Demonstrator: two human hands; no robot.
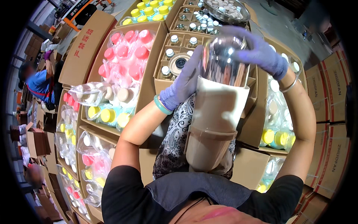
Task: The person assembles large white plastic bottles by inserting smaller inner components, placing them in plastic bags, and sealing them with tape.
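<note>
A beige thermos casing (220, 108) stands tilted between my knees, with a shiny silver thermos liner (220, 63) sticking out of its upper end, dome outward. My left hand (184, 80), in a purple glove, is wrapped along the left side of the liner just above the casing's rim. Across the dome from the right curves my right hand (257, 52), gloved the same, its thumb on the silver surface and its fingers slightly blurred. Beside my left hand, a round beige lid (179, 64) with a dark centre lies on a divided carton of white-capped bottles.
Open cartons surround me: pink-capped bottles (123, 52) at left, yellow-capped bottles (151, 11) beyond, bagged bottles (274, 108) at right. A metal bowl of small caps (227, 9) sits at the far side. Stacked cartons (332, 149) stand right; a person in blue (39, 80) is far left.
</note>
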